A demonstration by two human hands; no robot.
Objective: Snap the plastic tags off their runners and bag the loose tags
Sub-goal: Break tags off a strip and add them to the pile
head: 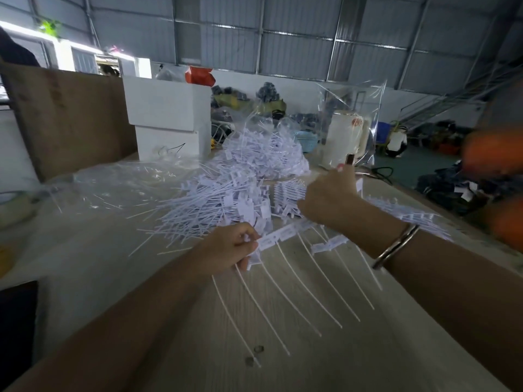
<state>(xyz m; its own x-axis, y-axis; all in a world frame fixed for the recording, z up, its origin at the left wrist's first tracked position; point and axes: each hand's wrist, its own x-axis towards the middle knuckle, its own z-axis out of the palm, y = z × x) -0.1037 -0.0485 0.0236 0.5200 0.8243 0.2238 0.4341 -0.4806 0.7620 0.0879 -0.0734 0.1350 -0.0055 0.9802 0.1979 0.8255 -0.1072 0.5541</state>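
Head view: both hands are working a white tag strip over the wooden table.
Left hand: pinching the strip's end.
Right hand: gripping its far end.

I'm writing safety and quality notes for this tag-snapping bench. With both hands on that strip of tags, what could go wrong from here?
1. The left hand and right hand hold one runner strip whose long tails hang free; a sharp snap might fling tags off the table.
2. The loose tag pile lies right behind the strip, so unsnapped pieces could get mixed in.
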